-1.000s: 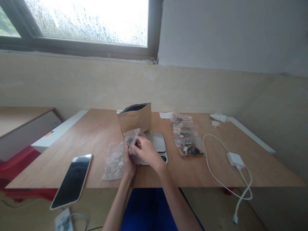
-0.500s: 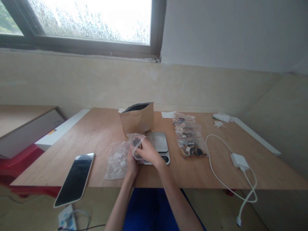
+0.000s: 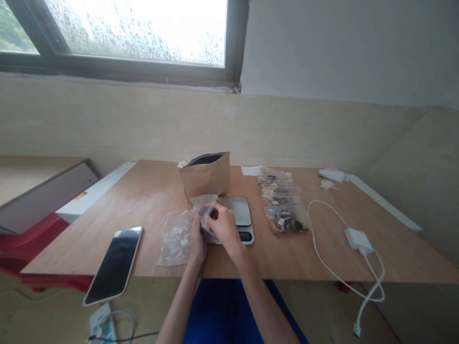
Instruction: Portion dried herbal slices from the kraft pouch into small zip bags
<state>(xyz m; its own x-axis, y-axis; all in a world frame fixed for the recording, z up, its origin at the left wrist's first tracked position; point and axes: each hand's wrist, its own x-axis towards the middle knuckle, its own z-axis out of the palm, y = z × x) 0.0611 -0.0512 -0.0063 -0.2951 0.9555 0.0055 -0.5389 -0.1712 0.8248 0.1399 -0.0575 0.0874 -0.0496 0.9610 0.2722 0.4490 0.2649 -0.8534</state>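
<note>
My left hand [image 3: 198, 241] is closed on a clear zip bag [image 3: 206, 205] with something dark inside. Curled at the same bag's mouth, my right hand [image 3: 224, 227] has its fingers bent together on the plastic; whether they pinch anything else is hidden. Under and beyond my hands lies a kitchen scale [image 3: 241, 210], its dark display partly showing by my right wrist. A brown paper pouch [image 3: 208, 177] stands upright behind the bag with its top gaping. To the left of my left hand rests a crumpled clear plastic bag [image 3: 175, 241] with small pale pieces in it.
Several filled zip bags [image 3: 289, 220] overlap in a row right of the scale. A phone [image 3: 114, 263] juts over the table's front edge. A white charger [image 3: 358, 240] and its cable lie at right, the cable hanging off. White scraps [image 3: 332, 175] lie behind.
My right hand has drawn back slightly to the right and turned, its fingers now more curled at the zip bag's opening. My left hand keeps hold of the bag.
</note>
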